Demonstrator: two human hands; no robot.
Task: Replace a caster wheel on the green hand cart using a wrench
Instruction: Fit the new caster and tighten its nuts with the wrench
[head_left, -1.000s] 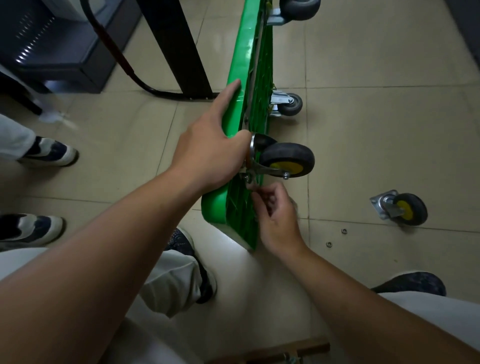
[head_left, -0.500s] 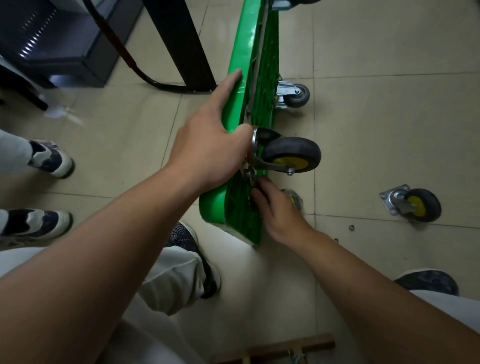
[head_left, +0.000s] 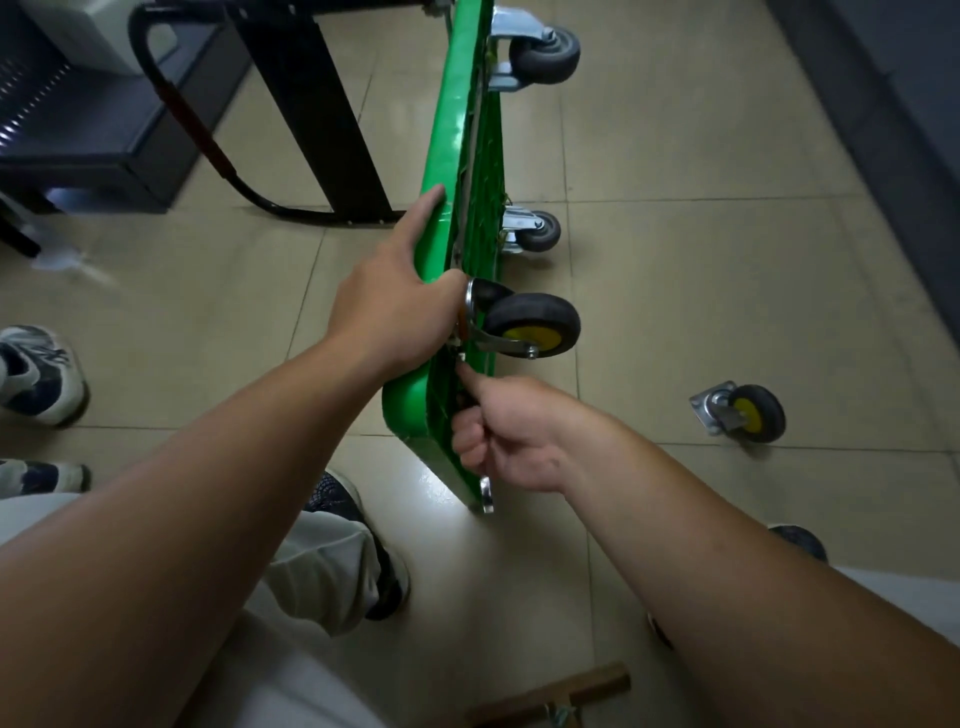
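Note:
The green hand cart stands on its edge on the tiled floor, underside facing right. A black caster wheel with a yellow hub sits against that underside near the close end. My left hand grips the cart's top edge beside the caster's plate. My right hand is curled round a metal wrench, whose tail pokes out below my fist. The wrench head is up by the caster's mounting plate, mostly hidden by my thumb. A second yellow-hubbed caster lies loose on the floor to the right.
Two grey casters are fixed further along the cart. A black table leg and a hose stand to the left. Another person's shoes are at the left edge. A wooden piece lies near my legs.
My right hand, earlier working with its fingertips under the caster, now grips the wrench handle below it. The view has tilted up, showing more of the cart. My left hand keeps its hold.

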